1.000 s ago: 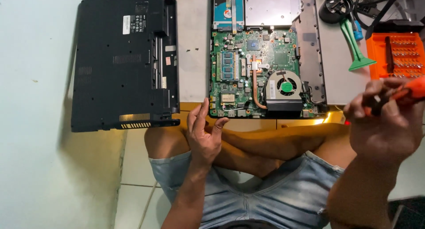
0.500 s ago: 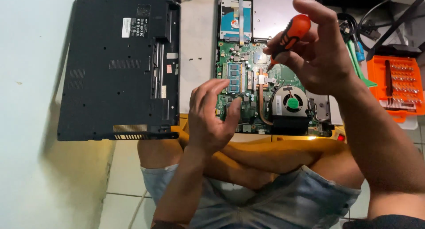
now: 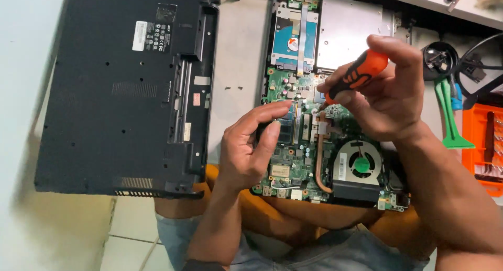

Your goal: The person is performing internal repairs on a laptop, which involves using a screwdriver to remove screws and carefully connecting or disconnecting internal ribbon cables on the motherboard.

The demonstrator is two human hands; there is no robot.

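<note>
In the head view, the right hand (image 3: 390, 95) pinches a screwdriver (image 3: 356, 77) with an orange and black handle: thumb and first fingers close around the grip, the remaining fingers curl behind it. The tool's long axis runs on a slant, handle high toward the upper right, shaft dropping toward the lower left, and its tip sits at or just above the green motherboard (image 3: 293, 161) beside the upper end of the copper heat pipe (image 3: 318, 156); whether the tip actually touches a screw is too small to tell

The left hand (image 3: 249, 145) lies to the left of that spot, fingers loosely spread and half curled, holding nothing. Its fingertips (image 3: 280, 109) rest on or just over the board's left part near the memory module, close to the screwdriver tip but apart from it. So the point being worked lies directly under the right hand's tool and just to the right of the left hand's fingertips; the right hand is the nearer one

The opened laptop base lies on the tabletop (image 3: 238, 56), its near edge over the person's lap. The round cooling fan (image 3: 360, 163) sits below and right of the tip, the hard drive (image 3: 293, 40) and the silver optical drive (image 3: 348, 32) above it. The removed black bottom cover (image 3: 120, 93) lies well to the left, underside up. At the far right stand a green pry tool (image 3: 448, 114) and an orange bit case (image 3: 484, 140)
</note>
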